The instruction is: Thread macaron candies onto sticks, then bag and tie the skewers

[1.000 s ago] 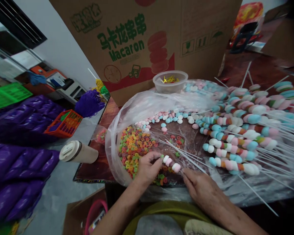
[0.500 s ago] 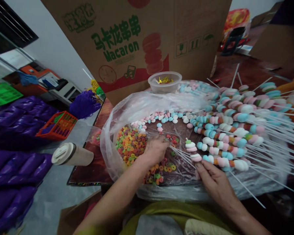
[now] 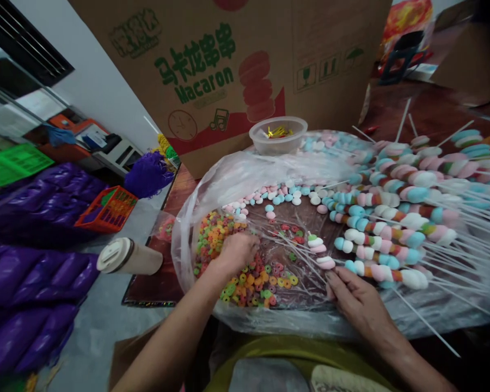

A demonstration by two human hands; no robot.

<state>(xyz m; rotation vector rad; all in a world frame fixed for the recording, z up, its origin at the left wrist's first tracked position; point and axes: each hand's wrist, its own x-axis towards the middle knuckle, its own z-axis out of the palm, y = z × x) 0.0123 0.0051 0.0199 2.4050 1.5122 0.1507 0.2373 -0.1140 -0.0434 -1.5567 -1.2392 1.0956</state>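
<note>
My right hand (image 3: 357, 294) pinches a skewer of marshmallows (image 3: 325, 263) near its lower end. Pink and white marshmallows are threaded on it, with a small green piece near the tip. My left hand (image 3: 240, 251) rests in the pile of ring-shaped gummies (image 3: 214, 234), knuckles up and fingers curled; what they hold, if anything, is hidden. Loose bare sticks (image 3: 296, 247) lie between my hands. To the right, many finished marshmallow skewers (image 3: 396, 231) lie stacked with sticks pointing right.
Loose marshmallows (image 3: 296, 194) are scattered behind, on a clear plastic sheet (image 3: 188, 218). A bowl (image 3: 265, 144) with gold ties stands before a large cardboard box (image 3: 310, 32). A lidded cup (image 3: 145, 258) is at the table's left edge. Purple bags (image 3: 32, 294) and an orange basket (image 3: 110, 212) are beyond.
My left hand has moved left from beside the loose sticks into the gummy rings. My right hand stays with its marshmallow skewer. The view has shifted slightly.
</note>
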